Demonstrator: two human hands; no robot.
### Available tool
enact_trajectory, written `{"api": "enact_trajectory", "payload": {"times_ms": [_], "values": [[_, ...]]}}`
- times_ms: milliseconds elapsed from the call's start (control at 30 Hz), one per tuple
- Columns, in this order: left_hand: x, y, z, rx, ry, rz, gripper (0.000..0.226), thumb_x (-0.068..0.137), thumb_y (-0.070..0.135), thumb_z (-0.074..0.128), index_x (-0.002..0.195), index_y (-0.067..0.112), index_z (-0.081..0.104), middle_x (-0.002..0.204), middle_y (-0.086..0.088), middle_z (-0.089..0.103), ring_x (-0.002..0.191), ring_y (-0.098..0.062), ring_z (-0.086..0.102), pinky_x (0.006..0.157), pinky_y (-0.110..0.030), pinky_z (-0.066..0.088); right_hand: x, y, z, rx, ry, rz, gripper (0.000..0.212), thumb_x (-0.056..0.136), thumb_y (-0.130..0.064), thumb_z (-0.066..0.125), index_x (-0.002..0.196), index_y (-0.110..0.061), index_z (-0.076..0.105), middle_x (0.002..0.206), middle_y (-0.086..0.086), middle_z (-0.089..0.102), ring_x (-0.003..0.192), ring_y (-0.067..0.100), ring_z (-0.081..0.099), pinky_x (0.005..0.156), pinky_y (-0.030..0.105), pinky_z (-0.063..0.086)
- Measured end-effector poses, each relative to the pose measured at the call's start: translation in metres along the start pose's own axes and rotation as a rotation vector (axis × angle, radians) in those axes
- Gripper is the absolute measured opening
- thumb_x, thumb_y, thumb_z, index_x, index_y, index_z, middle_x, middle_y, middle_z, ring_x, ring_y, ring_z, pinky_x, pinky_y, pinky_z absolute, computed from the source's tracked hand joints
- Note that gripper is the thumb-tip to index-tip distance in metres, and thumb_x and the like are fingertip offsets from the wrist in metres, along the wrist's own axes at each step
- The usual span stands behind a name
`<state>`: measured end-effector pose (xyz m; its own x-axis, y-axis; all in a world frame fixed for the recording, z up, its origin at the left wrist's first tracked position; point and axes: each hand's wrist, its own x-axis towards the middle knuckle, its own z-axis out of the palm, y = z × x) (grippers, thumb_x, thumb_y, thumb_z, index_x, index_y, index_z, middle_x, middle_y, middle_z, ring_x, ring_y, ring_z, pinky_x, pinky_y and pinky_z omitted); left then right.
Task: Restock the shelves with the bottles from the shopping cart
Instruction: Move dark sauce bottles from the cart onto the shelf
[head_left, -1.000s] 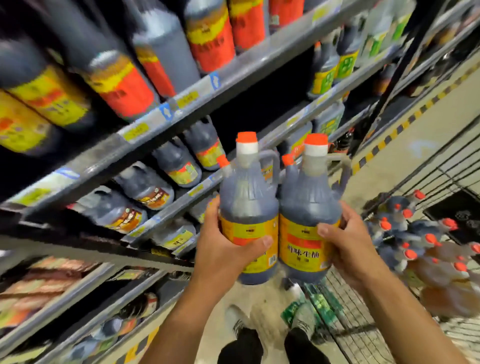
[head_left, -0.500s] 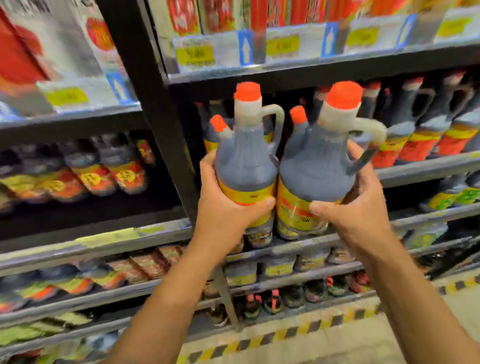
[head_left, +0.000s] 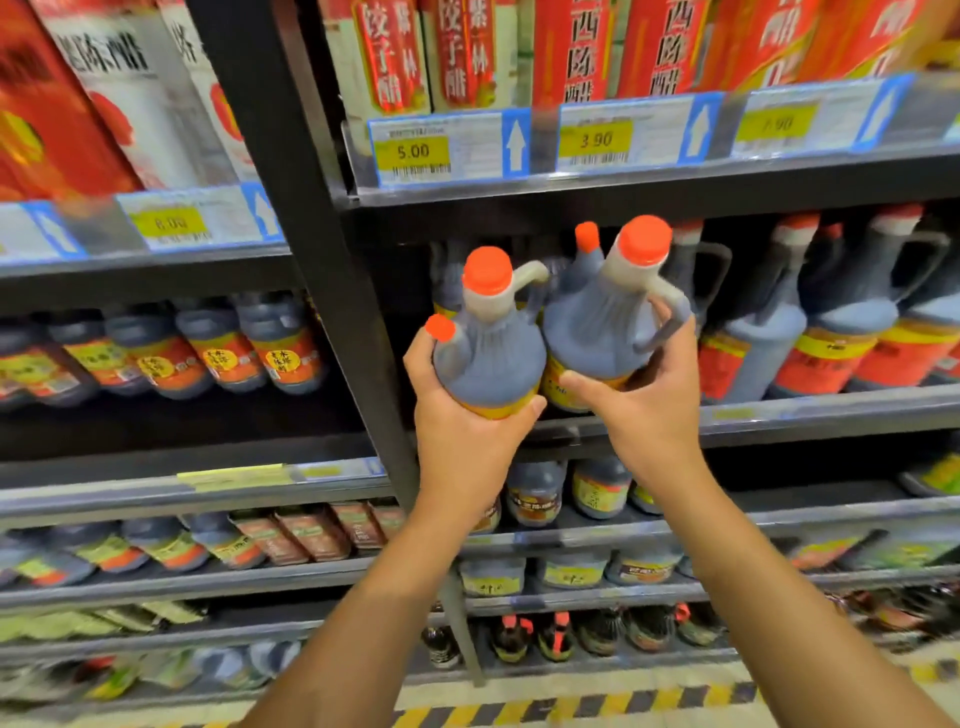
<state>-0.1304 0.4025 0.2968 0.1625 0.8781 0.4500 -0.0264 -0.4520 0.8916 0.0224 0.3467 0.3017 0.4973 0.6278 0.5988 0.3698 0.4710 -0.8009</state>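
Two dark vinegar jugs with orange caps and yellow labels are held side by side in front of a shelf. My left hand (head_left: 462, 436) grips the lower body of the left jug (head_left: 491, 353). My right hand (head_left: 649, 395) grips the right jug (head_left: 597, 322), with fingers by its handle. Both jugs tilt away from me, caps toward the opening of the middle shelf (head_left: 779, 415) just right of the black upright post (head_left: 322, 291). The shopping cart is out of view.
Similar jugs with red labels (head_left: 852, 332) fill the same shelf to the right. Red boxed goods stand above price tags (head_left: 447, 145). Smaller bottles (head_left: 223, 348) lie on the left bay's shelves, with more rows below. A yellow-black floor stripe (head_left: 571, 709) runs along the base.
Over the last second my view swung from the cart to face the shelf. Both hands carried the two jugs up and forward toward the shelf, tilting them away from me.
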Motion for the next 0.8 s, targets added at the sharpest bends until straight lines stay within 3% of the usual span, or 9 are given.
{"api": "enact_trajectory", "payload": {"times_ms": [167,267,333,467,533,600,700,800], "values": [[0.01,-0.006,0.007,0.025,0.108,0.004,0.096,0.07,-0.003,0.088,0.143,0.019,0.03,0.134,0.007,0.049,0.115,0.006,0.059,0.086,-0.012,0.05,0.007,0.023,0.01,-0.026,-0.035,0.036,0.079,0.074,-0.011,0.088,0.136,-0.032,0.043,0.129,-0.033,0.051,0.126,-0.004,0.051,0.099,0.018,0.046],[0.019,-0.012,0.006,0.085,0.118,0.017,0.097,0.07,0.001,0.089,0.138,0.037,0.031,0.135,0.003,0.052,0.118,0.0,0.06,0.087,-0.015,0.051,0.004,0.035,0.012,-0.03,-0.067,0.1,0.081,0.074,-0.014,0.089,0.141,-0.021,0.043,0.133,-0.017,0.054,0.126,0.001,0.053,0.098,0.023,0.049],[0.021,-0.016,0.003,0.136,0.091,-0.004,0.098,0.07,0.007,0.09,0.138,0.043,0.03,0.139,0.003,0.051,0.12,-0.002,0.059,0.088,-0.016,0.052,0.001,0.04,0.012,-0.046,-0.078,0.136,0.082,0.074,-0.016,0.089,0.142,-0.023,0.043,0.131,-0.018,0.053,0.122,-0.004,0.052,0.095,0.017,0.048],[0.022,-0.021,0.006,0.16,0.076,-0.078,0.1,0.071,0.01,0.091,0.149,0.026,0.03,0.141,0.006,0.053,0.121,0.002,0.058,0.095,-0.02,0.053,0.01,0.046,0.011,-0.085,-0.08,0.21,0.081,0.073,-0.025,0.09,0.137,-0.016,0.042,0.121,-0.006,0.06,0.104,0.002,0.062,0.081,0.02,0.054],[0.025,-0.024,0.009,0.182,0.081,-0.099,0.099,0.07,0.014,0.092,0.148,0.024,0.032,0.14,0.008,0.054,0.122,0.003,0.057,0.096,-0.02,0.052,0.018,0.048,0.011,-0.134,-0.089,0.237,0.081,0.073,-0.029,0.09,0.136,-0.013,0.042,0.107,-0.011,0.059,0.086,-0.002,0.059,0.069,0.012,0.049],[0.027,-0.029,0.01,0.217,0.095,-0.132,0.09,0.069,0.019,0.093,0.139,0.03,0.038,0.133,0.015,0.057,0.117,0.007,0.058,0.092,-0.017,0.052,0.024,0.05,0.013,-0.176,-0.108,0.253,0.083,0.072,-0.032,0.09,0.137,-0.012,0.042,0.106,-0.013,0.059,0.088,0.001,0.059,0.068,0.009,0.047],[0.028,-0.034,0.01,0.278,0.108,-0.187,0.076,0.067,0.026,0.093,0.117,0.045,0.039,0.116,0.026,0.057,0.104,0.014,0.059,0.08,-0.009,0.049,0.027,0.051,0.014,-0.196,-0.133,0.265,0.091,0.072,-0.036,0.089,0.145,-0.015,0.037,0.124,-0.005,0.063,0.109,0.009,0.063,0.086,0.024,0.055],[0.035,-0.038,0.009,0.327,0.106,-0.235,0.084,0.064,0.031,0.094,0.125,0.036,0.038,0.118,0.02,0.059,0.105,0.004,0.061,0.079,-0.013,0.049,0.025,0.052,0.015,-0.216,-0.13,0.263,0.095,0.072,-0.037,0.088,0.148,-0.017,0.035,0.129,-0.001,0.062,0.115,0.014,0.062,0.092,0.037,0.056]]}}
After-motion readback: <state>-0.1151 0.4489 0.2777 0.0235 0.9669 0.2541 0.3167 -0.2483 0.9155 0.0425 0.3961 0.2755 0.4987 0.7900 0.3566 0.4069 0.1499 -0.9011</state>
